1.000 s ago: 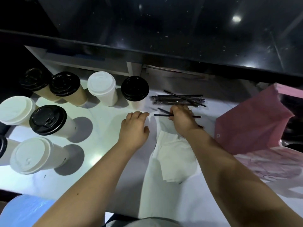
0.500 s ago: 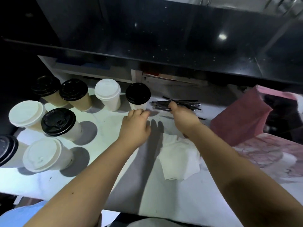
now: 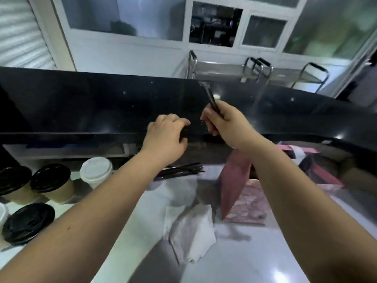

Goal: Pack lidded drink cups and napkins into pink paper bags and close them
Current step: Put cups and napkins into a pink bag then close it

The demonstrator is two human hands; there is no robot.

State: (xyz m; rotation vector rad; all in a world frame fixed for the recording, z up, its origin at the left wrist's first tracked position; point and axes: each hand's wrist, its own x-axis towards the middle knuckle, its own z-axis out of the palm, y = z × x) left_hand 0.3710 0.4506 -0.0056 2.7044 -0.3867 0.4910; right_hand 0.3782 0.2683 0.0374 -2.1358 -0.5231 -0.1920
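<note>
The right hand (image 3: 224,121) grips black straws (image 3: 212,100), tilted. The left hand (image 3: 167,135) hovers loosely curled, holding nothing. At 3 o'clock a pink paper bag (image 3: 234,180) stands, its contents hidden. Lidded cups (image 3: 95,170) cluster at 9 o'clock and napkins (image 3: 191,231) lie at 6 on the white worktop (image 3: 234,266), below a black counter ledge (image 3: 91,103) and windows (image 3: 126,15).
</note>
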